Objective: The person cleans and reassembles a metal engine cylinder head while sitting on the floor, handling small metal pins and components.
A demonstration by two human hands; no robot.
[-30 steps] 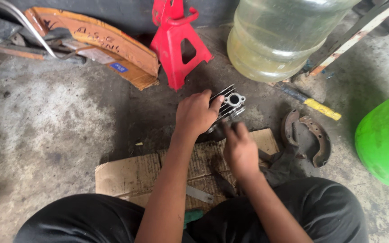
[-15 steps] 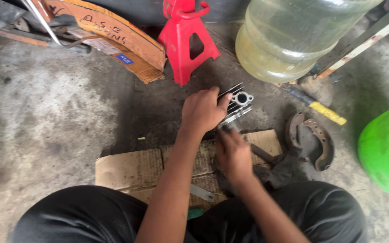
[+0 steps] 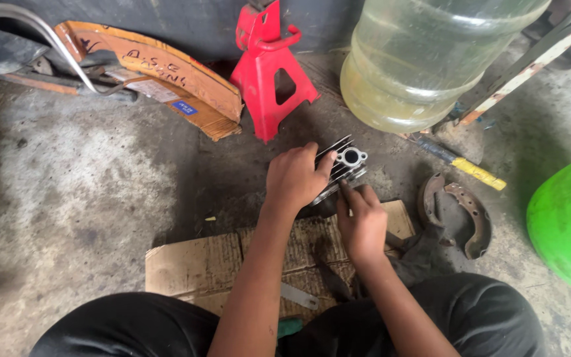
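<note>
On the concrete floor (image 3: 87, 192), right at the far edge of a flat piece of brown cardboard (image 3: 193, 264), sits a grey finned metal engine cylinder (image 3: 345, 168) w/ a round port facing up. Left hand (image 3: 293, 180) is clamped over its left side, fingers wrapped on the fins, prob to keep it from rolling. Right hand (image 3: 361, 221) is curled w/ fingertips pressed at the lower edge of the cylinder; can't tell if it's pinching a small tool or just the metal, too hidden.

Cardboard looks like it's there as a work mat, keeps parts off the grit. A thin flat metal strip (image 3: 299, 295) lies on it near the knees.

Around it: red steel jack stand (image 3: 271, 73) just behind, big clear plastic water jug (image 3: 424, 66) to the right-rear, a yellow-handled tool (image 3: 460, 165) and rusty curved brake shoes (image 3: 460, 215) to the right, bright green rounded thing (image 3: 570, 225) at the frame edge. Right side is tight; plenty of bare floor to the left for shifting stuff.
</note>
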